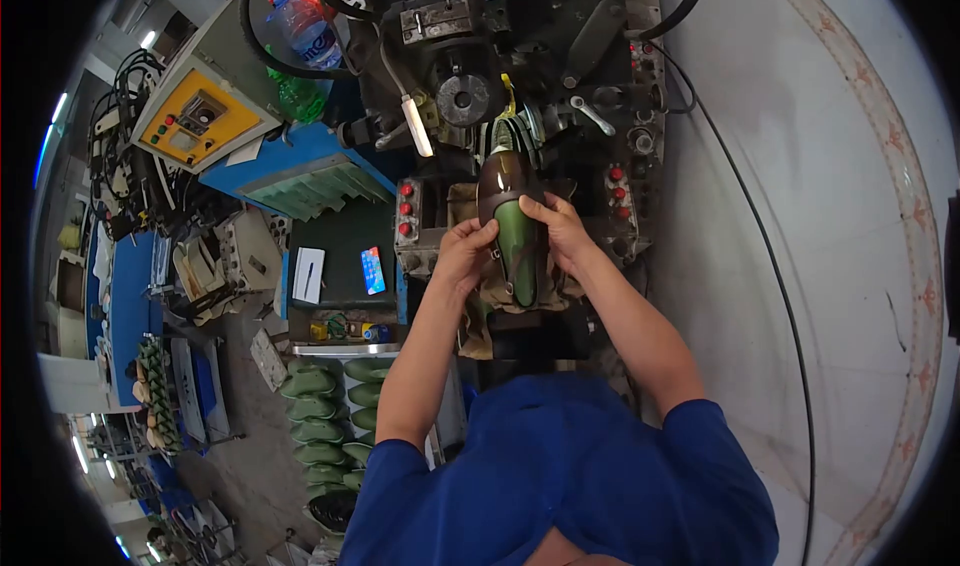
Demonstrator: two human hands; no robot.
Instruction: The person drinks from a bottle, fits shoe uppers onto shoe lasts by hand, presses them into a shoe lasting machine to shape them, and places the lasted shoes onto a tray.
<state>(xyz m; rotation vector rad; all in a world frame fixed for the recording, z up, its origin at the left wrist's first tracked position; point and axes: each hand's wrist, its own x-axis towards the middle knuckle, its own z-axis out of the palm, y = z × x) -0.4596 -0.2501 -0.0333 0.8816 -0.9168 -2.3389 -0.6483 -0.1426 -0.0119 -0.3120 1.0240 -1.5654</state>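
Note:
Both hands hold a dark brown shoe upper fitted over a green shoe last. Its toe points away from me, toward the clamp parts of a dark machine. My left hand is closed on the left edge of the upper, thumb on top. On the other side my right hand pinches the right edge, its thumb lying near the opening. Fingers under the shoe are hidden. A brown cloth hangs below on the machine front.
Red buttons flank the work spot. To the left are a phone, a notepad with a pen and a yellow control panel. Several green lasts fill a rack at lower left. A black cable runs down the right.

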